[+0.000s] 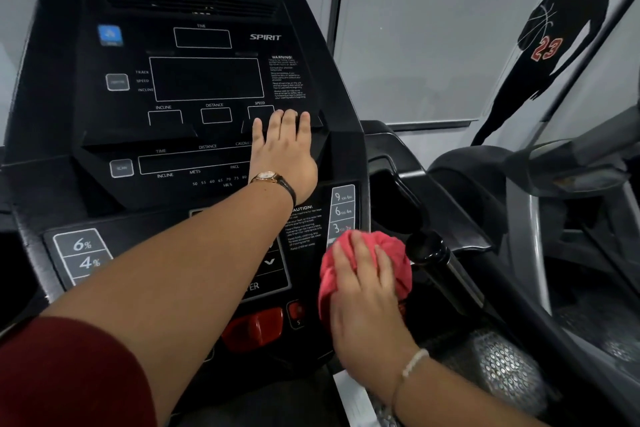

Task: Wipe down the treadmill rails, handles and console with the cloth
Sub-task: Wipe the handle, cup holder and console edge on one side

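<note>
In the lower right of the frame, the right hand (367,291) lay flat with fingers spread, pressing the bunched red cloth (398,253) on the lower right corner of the console (207,80), just below the speed keys (343,211). The longer side of the cloth ran up the frame, leaning slightly right. The left hand (282,152), fingers straight and together, rested on the console's middle ledge.

Lighting is dim and even, with soft shadows. The right hand (367,291) shows motion blur. Wide-angle distortion curves the edges.
</note>
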`<state>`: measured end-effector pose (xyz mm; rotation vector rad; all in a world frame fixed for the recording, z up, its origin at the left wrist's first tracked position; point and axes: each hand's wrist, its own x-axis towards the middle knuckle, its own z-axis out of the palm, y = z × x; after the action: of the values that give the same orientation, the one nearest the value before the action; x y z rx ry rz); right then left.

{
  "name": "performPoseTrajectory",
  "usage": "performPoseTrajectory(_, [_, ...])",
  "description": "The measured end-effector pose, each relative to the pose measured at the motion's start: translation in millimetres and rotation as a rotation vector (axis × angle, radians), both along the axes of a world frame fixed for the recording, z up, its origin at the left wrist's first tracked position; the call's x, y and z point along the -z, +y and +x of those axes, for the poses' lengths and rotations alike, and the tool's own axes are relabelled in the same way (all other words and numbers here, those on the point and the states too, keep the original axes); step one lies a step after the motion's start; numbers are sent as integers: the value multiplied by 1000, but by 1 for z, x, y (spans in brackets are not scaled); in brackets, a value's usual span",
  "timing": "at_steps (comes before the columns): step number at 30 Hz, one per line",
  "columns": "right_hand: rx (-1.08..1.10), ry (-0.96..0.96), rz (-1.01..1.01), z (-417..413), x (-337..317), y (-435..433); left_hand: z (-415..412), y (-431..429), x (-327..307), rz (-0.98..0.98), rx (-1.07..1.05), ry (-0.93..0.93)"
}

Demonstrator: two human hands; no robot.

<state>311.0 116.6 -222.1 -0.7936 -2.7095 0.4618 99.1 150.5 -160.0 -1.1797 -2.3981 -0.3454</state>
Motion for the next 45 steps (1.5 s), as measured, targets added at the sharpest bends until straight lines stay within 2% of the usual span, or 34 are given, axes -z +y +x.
performPoseTrajectory(2, [-144,-25,12,15,10,8,0,0,-1,1,-3,-11])
performPoseTrajectory(4, [-196,-18,-7,19,9,22,1,0,-1,-4,-9,-17])
performPoseTrajectory(8, [-125,52,-150,-7,-11,44,2,-1,-3,-12,-13,-30])
performPoseTrajectory(10, [-78,69,-151,-21,-20,50,2,-1,-4,-17,-21,-40])
performPoseTrajectory(15, [-88,-160,-138,-14,-29,32,6,3,-5,-9,-53,-63])
performPoseTrajectory(19, [-137,-199,-166,-9,-28,29,7,5,-5,-8,-69,-66])
performPoseTrajectory(25, [61,-20,-286,-35,-28,41,8,5,-6,-17,-85,-70])
performPoseTrajectory(31, [276,300,-215,-44,-29,53,8,5,-6,-25,-89,-84])
performPoseTrajectory(34, [342,217,-198,-49,-37,57,9,6,-5,-34,-95,-89])
performPoseTrajectory(37, [325,170,-164,-52,-43,61,9,6,-6,-43,-101,-93])
performPoseTrajectory(40, [294,201,-181,-51,-46,62,10,5,-8,-55,-102,-114])
performPoseTrajectory(45, [198,410,-149,-44,-49,58,15,3,-18,-124,-100,-161])
